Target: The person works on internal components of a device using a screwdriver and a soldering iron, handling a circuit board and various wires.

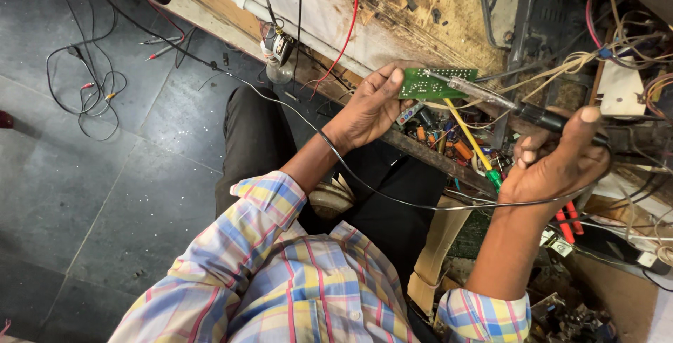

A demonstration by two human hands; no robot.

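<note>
In the upper middle of the frame, the fingers of the left hand (370,108) are closed around the left edge of a small green circuit board (436,84), with the thumb on top and the other fingers under it, so the board is held flat and a little tilted. To the right, the right hand (561,164) is closed in a firm grip around the black handle of a soldering iron (505,101); its thumb points up at the right side of the frame, and the metal tip of the iron lies across the right end of the board and touches it. A thin black cable (392,196) goes from the right hand in a long curve under both wrists and up to the left. Just below the board, between the two hands, a yellow screwdriver (471,143) with a green end lies among small colourful parts on the edge of a worn wooden bench (420,7). The sleeves of a checked shirt (280,273) fill the lower middle of the frame, above dark trousers. On the grey tile floor (105,196), at the upper left, loose wires (91,84) lie in loops.
</note>
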